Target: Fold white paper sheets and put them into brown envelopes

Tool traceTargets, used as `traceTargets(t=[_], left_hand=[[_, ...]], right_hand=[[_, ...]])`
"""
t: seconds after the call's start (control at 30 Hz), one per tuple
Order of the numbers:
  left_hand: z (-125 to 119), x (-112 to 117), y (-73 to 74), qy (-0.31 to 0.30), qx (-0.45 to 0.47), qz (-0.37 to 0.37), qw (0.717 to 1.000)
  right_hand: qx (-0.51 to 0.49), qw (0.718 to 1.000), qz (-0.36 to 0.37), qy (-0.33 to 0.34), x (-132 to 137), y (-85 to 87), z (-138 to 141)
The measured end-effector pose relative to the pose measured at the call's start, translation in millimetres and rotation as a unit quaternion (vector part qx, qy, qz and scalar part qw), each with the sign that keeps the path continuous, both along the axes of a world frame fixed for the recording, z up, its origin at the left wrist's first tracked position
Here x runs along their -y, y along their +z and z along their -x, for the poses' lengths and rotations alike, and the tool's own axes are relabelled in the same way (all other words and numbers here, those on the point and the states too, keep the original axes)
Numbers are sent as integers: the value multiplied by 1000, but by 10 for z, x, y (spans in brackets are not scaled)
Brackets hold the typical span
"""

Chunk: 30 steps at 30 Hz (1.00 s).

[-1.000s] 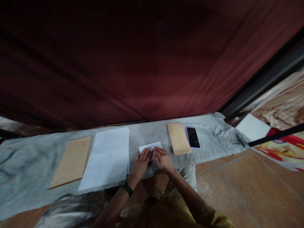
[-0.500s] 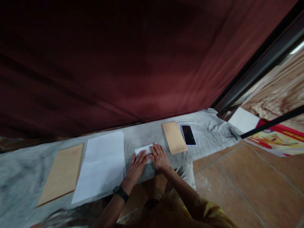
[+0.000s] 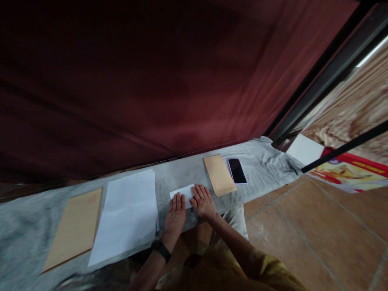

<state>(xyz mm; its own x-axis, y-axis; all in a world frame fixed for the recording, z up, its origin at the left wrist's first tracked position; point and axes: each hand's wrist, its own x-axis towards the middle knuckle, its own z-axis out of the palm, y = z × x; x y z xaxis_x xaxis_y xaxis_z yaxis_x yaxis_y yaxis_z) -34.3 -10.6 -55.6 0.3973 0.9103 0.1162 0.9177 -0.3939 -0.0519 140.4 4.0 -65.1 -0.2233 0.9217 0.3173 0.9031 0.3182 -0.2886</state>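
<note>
A small folded sheet of white paper (image 3: 187, 191) lies flat on the grey cloth. My left hand (image 3: 176, 215), with a dark watch on the wrist, rests its outstretched fingers on the paper's left part. On its right end my right hand (image 3: 204, 203) lies flat, fingers slightly spread. Both palms face down and partly cover the paper. Left of my hands is a stack of larger white sheets (image 3: 127, 214). A brown envelope (image 3: 220, 174) lies just to the right of my right hand.
The grey cloth (image 3: 178, 169) covers a long narrow table. Beside the envelope lies a phone (image 3: 237, 171). Another brown envelope (image 3: 75, 226) is at the far left. A dark red curtain (image 3: 182, 101) hangs behind the table. A printed box (image 3: 348, 171) stands on the right over the tiled floor.
My left hand has turned straighter and shifted on the paper, its fingers now closer together. The right hand stays on the paper. The whole view has shifted slightly.
</note>
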Motion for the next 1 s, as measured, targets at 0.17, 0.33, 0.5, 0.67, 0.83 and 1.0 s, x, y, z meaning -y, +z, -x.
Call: traceTargets(t=[0.17, 0.33, 0.5, 0.67, 0.83, 1.0], left_hand=[[22, 21, -7, 19, -10, -4, 1000], [15, 36, 3, 14, -4, -1, 1000], [38, 48, 8, 2, 10, -1, 1000], [37, 71, 29, 15, 14, 12, 1000], [12, 85, 71, 14, 27, 23, 999], [-28, 112, 107, 25, 47, 35, 998]], right_hand=[[15, 1000, -20, -17, 105, -27, -64], [20, 999, -28, -29, 183, 0, -105], [13, 999, -12, 51, 223, 89, -104], [13, 997, 2, 74, 260, 80, -69], [25, 996, 2, 84, 219, 51, -29], [18, 991, 7, 132, 192, 41, 27]])
